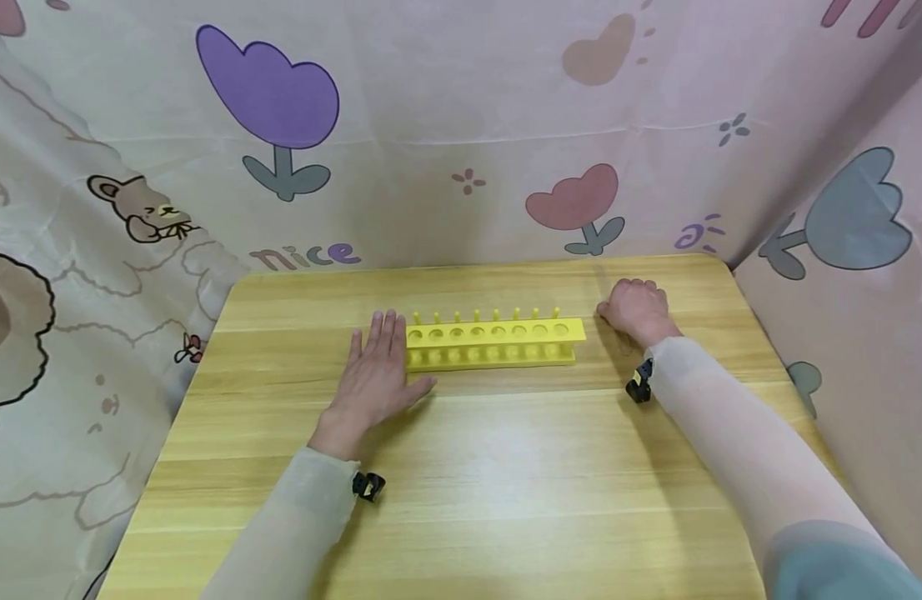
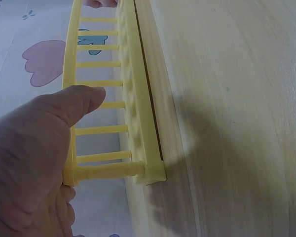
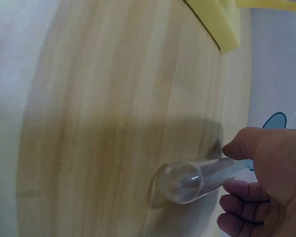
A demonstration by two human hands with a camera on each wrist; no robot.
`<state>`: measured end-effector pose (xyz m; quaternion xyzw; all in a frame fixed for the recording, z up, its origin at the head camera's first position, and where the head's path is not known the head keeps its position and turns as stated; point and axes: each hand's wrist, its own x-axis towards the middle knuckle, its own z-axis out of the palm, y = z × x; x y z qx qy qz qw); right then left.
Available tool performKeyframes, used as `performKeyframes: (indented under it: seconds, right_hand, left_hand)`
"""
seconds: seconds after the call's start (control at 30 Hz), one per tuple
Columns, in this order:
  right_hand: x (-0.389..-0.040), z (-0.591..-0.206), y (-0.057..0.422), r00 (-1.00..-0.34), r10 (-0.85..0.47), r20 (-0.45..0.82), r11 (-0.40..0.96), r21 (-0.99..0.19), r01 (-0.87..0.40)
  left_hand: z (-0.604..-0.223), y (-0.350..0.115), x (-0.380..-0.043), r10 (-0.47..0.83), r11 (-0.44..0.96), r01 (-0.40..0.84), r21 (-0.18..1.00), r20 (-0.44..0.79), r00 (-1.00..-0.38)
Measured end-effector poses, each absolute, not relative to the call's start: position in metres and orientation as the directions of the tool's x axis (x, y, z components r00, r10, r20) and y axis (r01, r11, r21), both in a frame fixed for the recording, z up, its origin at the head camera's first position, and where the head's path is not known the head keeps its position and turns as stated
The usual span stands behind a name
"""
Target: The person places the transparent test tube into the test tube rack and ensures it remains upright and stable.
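Observation:
A yellow test tube rack [image 1: 495, 333] stands on the wooden table, with a row of round holes on top and a row of pegs behind. My left hand [image 1: 374, 371] is at its left end, fingers extended and thumb spread. In the left wrist view, the thumb [image 2: 81, 101] lies across the near side of the rack [image 2: 143, 108]. Right of the rack, my right hand [image 1: 635, 308] holds a clear, round cylindrical vessel [image 3: 187, 180] between thumb and curled fingers. From the head view the vessel is barely visible, and its upper part is hidden by the hand.
The wooden table [image 1: 498, 475] extends in front of the rack. Patterned cloth [image 1: 431, 108] hangs behind the table and along both sides. Each wrist wears a small black device, the left one [image 1: 368, 486] and the right one [image 1: 639, 382].

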<state>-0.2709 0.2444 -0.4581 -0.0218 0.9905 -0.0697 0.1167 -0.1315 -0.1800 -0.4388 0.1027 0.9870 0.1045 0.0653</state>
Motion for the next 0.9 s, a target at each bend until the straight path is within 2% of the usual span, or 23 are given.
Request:
performKeyframes:
  seconds: [0.5,0.9]
  right_hand:
    - [-0.277,-0.458,0.243,-0.967,-0.017,-0.256,0.992,-0.122,0.015]
    - [-0.267,-0.448,0.237,-0.999,-0.019,-0.033,0.957,-0.289,-0.009]
  left_hand:
    - [-0.438,-0.178,-0.131,0.216,0.955,0.186,0.23,-0.112,-0.97]
    - [-0.438,-0.179,-0.13,0.211,0.955,0.182,0.234,-0.106,-0.972]
